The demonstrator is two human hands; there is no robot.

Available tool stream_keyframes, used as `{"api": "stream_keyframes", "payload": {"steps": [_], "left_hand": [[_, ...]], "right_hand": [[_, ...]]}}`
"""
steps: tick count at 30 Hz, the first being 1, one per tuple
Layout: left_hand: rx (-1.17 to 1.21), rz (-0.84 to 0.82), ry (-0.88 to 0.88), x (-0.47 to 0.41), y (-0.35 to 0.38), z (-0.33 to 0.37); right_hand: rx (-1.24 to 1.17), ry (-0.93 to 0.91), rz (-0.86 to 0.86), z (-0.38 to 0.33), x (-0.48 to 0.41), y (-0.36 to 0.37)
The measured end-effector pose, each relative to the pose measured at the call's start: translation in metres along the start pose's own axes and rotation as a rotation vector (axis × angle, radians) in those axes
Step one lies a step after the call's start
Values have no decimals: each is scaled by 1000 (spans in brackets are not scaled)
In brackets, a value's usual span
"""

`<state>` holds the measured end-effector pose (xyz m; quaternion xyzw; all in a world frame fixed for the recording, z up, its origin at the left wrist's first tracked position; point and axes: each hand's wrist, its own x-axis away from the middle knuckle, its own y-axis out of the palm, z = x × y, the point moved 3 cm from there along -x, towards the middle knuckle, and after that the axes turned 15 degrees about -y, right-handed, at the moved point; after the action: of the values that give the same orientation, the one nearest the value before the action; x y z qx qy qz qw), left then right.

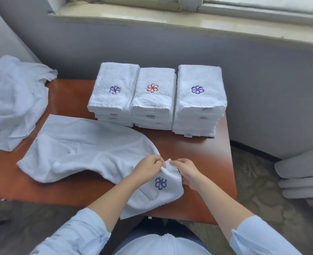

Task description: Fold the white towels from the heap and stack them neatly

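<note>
Pinching the near corner of the towel (89, 153) on the table (198, 150) with left hand (148, 167) and right hand (186, 172), you spread it flat, edges squared.

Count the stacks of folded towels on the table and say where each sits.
3, in a row at the table's far edge: left stack, middle stack, right stack. None seems hidden.

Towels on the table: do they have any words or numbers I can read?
No text can be read here.
Tags on the folded stacks: red print, too small and blurred to read.
Small tag at the near edge of the unfolded towel: too small to read.
Flower marks: stitched pictures, not words.
</note>
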<state>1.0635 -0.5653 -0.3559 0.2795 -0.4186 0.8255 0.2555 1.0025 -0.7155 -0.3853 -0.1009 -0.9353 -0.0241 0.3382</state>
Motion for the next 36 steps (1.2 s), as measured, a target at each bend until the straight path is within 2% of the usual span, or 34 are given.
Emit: {"api": "stream_keyframes", "payload": {"steps": [3,5,8,14,17,22,27,30,33,36], "left_hand": [[46,10,-5,-4,-5,1],[66,23,2,-5,-8,6],[66,22,39,-10,-4,17],[-21,-25,111,-17,23,46],[-59,-67,144,-15,37,54],[-103,-95,105,-13,53,59],[-118,-118,18,-1,70,54],[-53,-43,-34,16,83,50],[-11,152,-31,34,92,46],[-18,366,-92,59,101,34]], "right_hand": [[86,-146,45,-10,-1,4],[133,-296,171,-22,4,-1],[106,-385,369,-33,14,-20],[145,-443,602,-43,31,-65],[248,-450,679,-47,35,-84],[440,-403,691,-44,21,-119],[497,-410,521,-44,3,-137],[716,-597,358,-42,7,-134],[810,-782,-22,-31,14,-115],[1006,-756,-516,-7,20,-92]]}}
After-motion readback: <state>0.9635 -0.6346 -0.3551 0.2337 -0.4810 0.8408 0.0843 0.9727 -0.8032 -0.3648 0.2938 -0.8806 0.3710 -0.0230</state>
